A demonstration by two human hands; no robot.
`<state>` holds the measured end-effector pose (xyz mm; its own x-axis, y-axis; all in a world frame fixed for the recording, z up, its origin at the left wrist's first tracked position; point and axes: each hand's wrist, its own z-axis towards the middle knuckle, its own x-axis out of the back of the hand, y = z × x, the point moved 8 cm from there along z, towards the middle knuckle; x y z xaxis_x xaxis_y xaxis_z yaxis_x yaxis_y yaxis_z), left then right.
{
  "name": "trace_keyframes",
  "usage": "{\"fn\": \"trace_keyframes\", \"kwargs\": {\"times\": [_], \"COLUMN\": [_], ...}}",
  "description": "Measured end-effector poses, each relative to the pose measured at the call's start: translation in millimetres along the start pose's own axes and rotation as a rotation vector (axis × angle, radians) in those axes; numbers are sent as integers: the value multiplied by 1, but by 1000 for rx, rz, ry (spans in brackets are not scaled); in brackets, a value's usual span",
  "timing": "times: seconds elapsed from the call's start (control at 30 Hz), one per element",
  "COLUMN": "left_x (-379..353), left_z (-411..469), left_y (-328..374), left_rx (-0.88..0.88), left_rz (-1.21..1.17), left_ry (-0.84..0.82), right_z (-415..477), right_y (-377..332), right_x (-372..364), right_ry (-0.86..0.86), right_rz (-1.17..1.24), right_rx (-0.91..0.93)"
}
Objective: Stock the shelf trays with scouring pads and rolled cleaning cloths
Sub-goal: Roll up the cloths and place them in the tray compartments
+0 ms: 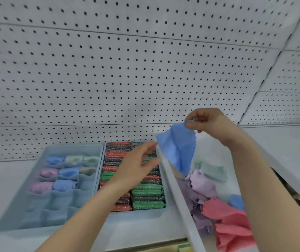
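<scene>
Head view: the right hand (pixel 213 124) is raised above the white bin (pixel 174 188) at the shelf's (pixel 3 179) right end. Its thumb and forefinger pinch the top corner of a blue cloth (pixel 178 148). The cloth hangs unrolled, its long axis near upright and its lower tip pointing down into the bin's loose cloths (pixel 223 211). The left hand (pixel 136 166) has its fingers straight and slightly spread at the cloth's left edge; blur hides whether they touch. Behind it lie the scouring pads (pixel 147 190). Rolled cloths (pixel 67 172) fill the back compartments of the divided tray (pixel 18 206) to the left.
</scene>
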<state>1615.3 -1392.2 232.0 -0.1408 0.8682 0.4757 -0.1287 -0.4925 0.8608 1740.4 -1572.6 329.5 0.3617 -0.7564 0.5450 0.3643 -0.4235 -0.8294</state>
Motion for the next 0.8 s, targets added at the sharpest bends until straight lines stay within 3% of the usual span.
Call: {"fn": "trace_keyframes", "kwargs": {"times": [0.1, 0.33, 0.5, 0.8], "left_x": [21, 99, 133, 165], "left_z": [18, 30, 17, -7], "left_y": [27, 49, 47, 21], "left_rx": [70, 56, 6, 66], "left_rz": [-242, -265, -374, -271], "left_ry": [77, 324, 394, 452], "right_z": [-2, 13, 23, 25], "right_y": [-45, -106, -111, -102], "right_x": [-17, -47, -72, -116], "right_ry": [-57, -46, -16, 88], "right_rz": [123, 258, 340, 383], "right_rx": [96, 222, 172, 101]}}
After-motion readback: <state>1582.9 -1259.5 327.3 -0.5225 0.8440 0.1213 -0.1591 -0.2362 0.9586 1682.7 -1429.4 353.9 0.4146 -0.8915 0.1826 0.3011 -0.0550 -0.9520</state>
